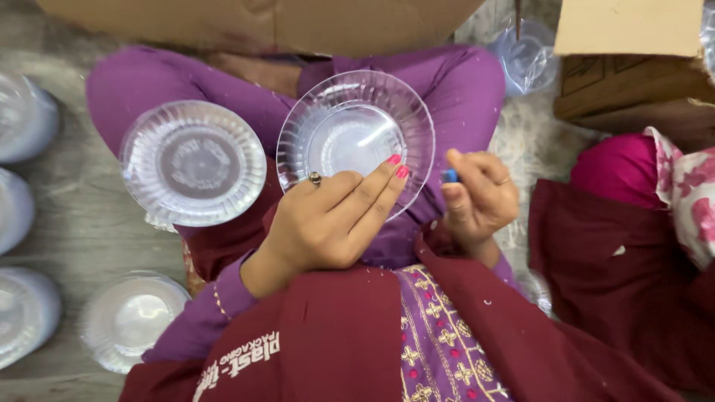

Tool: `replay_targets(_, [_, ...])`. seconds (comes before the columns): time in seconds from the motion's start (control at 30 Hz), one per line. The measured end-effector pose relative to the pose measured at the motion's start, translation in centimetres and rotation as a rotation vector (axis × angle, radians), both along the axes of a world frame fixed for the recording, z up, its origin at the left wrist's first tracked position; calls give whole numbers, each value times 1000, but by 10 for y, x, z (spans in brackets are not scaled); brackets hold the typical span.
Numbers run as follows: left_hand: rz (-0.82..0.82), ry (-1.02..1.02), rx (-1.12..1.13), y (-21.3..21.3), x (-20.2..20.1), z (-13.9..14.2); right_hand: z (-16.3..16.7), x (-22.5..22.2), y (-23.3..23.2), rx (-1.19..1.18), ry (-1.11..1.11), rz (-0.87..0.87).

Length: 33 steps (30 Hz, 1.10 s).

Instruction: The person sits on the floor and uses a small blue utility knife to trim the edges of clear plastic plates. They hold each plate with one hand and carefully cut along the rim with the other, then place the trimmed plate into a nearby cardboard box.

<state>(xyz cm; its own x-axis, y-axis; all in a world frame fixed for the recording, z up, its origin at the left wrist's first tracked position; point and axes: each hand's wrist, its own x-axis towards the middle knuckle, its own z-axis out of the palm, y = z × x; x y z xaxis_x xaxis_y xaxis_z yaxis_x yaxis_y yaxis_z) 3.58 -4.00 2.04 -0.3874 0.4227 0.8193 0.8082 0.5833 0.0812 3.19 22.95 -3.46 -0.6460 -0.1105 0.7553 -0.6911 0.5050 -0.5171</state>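
Note:
My left hand [331, 219] holds a clear ribbed plastic bowl [356, 134] by its near rim, fingers lying across the inside, its open side facing me. My right hand [477, 197] is curled just right of the bowl and pinches a small blue object [449, 176] between thumb and fingers. A stack of similar clear bowls [192, 164] rests upside down on my left knee, apart from both hands. My legs in purple cloth lie under the bowls.
More clear bowl stacks sit on the floor at the left edge [22, 119] and lower left [132, 318]. A cardboard box [633, 67] stands at top right, another cardboard piece [261, 22] ahead. Another person in maroon and pink cloth [633, 246] sits at right.

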Motion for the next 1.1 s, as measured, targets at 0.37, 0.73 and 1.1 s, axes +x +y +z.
replay_targets(0.37, [32, 22, -27, 0, 4, 5, 12, -2, -25, -61, -2, 154])
replay_targets(0.73, [29, 61, -38, -2, 0, 7, 17, -14, -25, 63, 156, 97])
replay_targets(1.1, [-102, 16, 31, 0, 5, 20, 22, -41, 7, -139, -63, -172])
